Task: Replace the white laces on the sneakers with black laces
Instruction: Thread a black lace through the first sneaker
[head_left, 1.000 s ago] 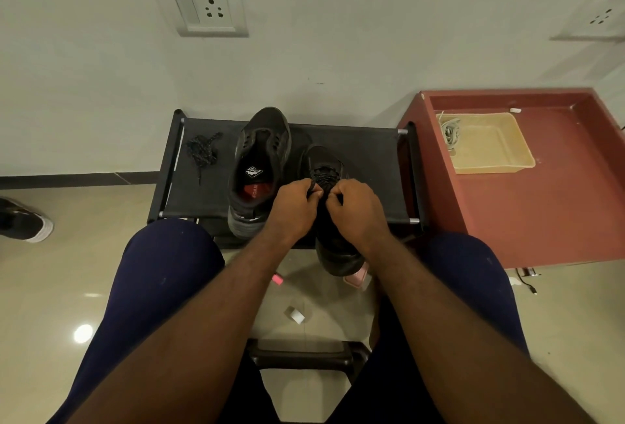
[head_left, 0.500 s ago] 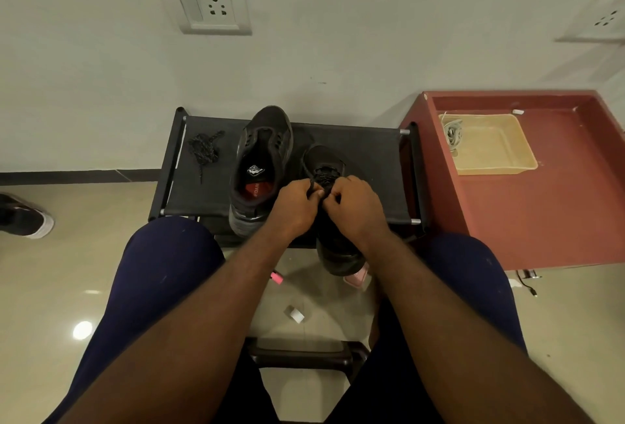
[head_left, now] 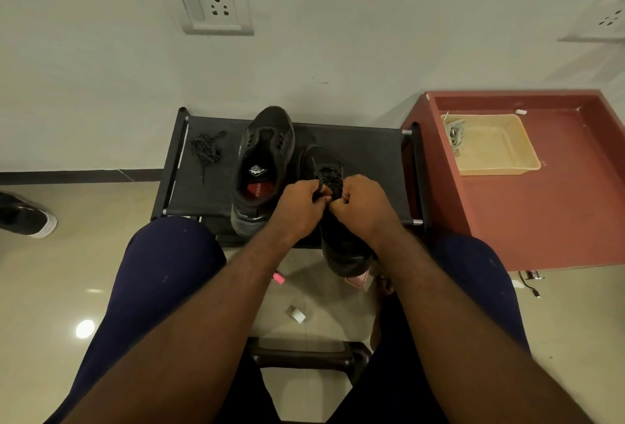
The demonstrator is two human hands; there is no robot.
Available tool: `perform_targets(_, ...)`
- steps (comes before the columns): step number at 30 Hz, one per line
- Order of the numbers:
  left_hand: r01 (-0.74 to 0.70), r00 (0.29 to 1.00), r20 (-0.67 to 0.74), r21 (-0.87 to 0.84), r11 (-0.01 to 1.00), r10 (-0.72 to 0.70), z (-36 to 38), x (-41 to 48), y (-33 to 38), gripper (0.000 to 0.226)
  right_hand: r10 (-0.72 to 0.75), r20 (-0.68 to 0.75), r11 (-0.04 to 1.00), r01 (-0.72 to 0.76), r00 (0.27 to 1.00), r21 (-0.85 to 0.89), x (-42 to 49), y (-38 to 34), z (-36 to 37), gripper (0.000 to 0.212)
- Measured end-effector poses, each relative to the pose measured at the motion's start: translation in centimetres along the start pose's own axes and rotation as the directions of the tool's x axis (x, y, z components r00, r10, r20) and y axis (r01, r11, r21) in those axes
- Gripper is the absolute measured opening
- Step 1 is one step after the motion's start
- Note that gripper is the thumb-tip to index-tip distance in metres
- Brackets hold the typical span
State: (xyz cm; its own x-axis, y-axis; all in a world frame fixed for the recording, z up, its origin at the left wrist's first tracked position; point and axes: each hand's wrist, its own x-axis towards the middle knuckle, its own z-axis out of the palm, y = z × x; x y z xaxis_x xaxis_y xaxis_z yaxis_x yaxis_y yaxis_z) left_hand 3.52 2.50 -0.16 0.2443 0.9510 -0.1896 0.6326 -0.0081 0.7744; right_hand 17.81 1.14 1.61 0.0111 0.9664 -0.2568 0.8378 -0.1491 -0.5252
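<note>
Two black sneakers sit on a black fabric rack (head_left: 365, 153). The left sneaker (head_left: 263, 166) has no lace and shows its insole. The right sneaker (head_left: 338, 247) hangs over the rack's front edge, threaded with a black lace (head_left: 327, 180). My left hand (head_left: 301, 207) and my right hand (head_left: 363, 209) are side by side over its tongue, each pinching an end of that lace. A second black lace (head_left: 206, 151) lies bunched at the rack's left end. White laces (head_left: 455, 132) lie in a beige tray (head_left: 500, 156) on the right.
The beige tray rests on a red-brown table (head_left: 558, 214) to the right of the rack. Another shoe (head_left: 27, 217) lies on the floor at far left. Small scraps (head_left: 296, 313) lie on the tiles between my knees, above a dark stool edge (head_left: 304, 354).
Both hands stay closed on the lace ends over the right sneaker, shifting only slightly. The sneakers and loose lace have not moved.
</note>
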Motion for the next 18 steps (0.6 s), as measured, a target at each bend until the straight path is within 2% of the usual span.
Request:
perform_targets(6, 0.096, 0.995, -0.015, -0.051, 0.994, -0.097, 0.37, 0.08, -0.14, 0.009, -0.012, -0.013, 1.000, 0.012, 1.000, -0.011, -0.28, 0.05, 0.15, 0.019)
perform_targets(8, 0.178, 0.981, -0.046, -0.159, 0.971, -0.187, 0.61, 0.23, -0.35, 0.011, 0.000, -0.030, 1.000, 0.000, 1.000, -0.024, -0.35, -0.08, 0.34, 0.018)
perform_targets(13, 0.358, 0.894, -0.085, -0.453, 0.816, -0.439, 0.65, -0.04, 0.14, 0.019, -0.009, -0.076, 1.000, 0.008, 0.997, -0.015, -0.51, -0.29, 0.71, 0.015)
perform_targets(16, 0.366, 0.880, -0.091, -0.494, 0.789, -0.466, 0.68, -0.26, 0.22, 0.018, -0.022, -0.089, 0.999, 0.024, 0.996, 0.022, -0.50, -0.08, 0.69, 0.008)
perform_targets(18, 0.324, 0.912, -0.083, -0.449, 0.832, -0.401, 0.79, -0.23, 0.09, 0.014, -0.018, -0.063, 0.998, 0.022, 0.998, 0.063, -0.47, 0.16, 0.38, 0.019)
